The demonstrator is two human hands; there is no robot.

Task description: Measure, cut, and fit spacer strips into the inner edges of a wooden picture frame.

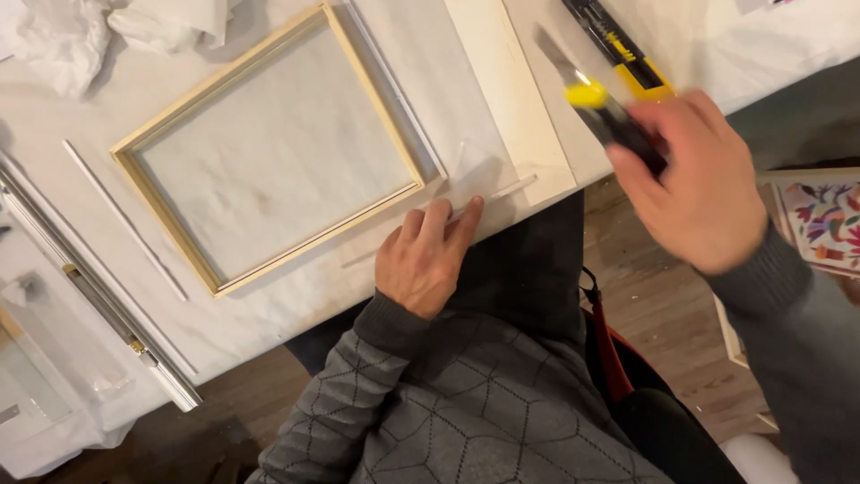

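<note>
One white worktop [296,305] fills the upper left of the view, its near edge running toward the person's lap. On it, well in from that edge, lies a pale wooden frame [269,148], rectangular and rotated so its corners point roughly at the worktop's sides. A flat cream board [511,99] lies beside the frame's right side, its long axis running from the far edge down to the near edge. Along the left edge rest long metal rails [98,296], and a thin white strip [125,220] lies between them and the frame. Crumpled white paper [63,40] sits at the far left corner.

The right hand [703,184] hovers above the near right edge, its fingers wrapped around a yellow-and-black utility knife [600,103]; the knife's long axis slants up and left, blade end pointing toward the far edge, over the board. A second yellow-and-black cutter [623,49] lies just beyond it on the worktop.

The left hand [425,260] rests at the near edge, fingers extended and pressed flat onto a slim clear strip [497,193], which runs nearly parallel to the edge, rising slightly to the right.
</note>
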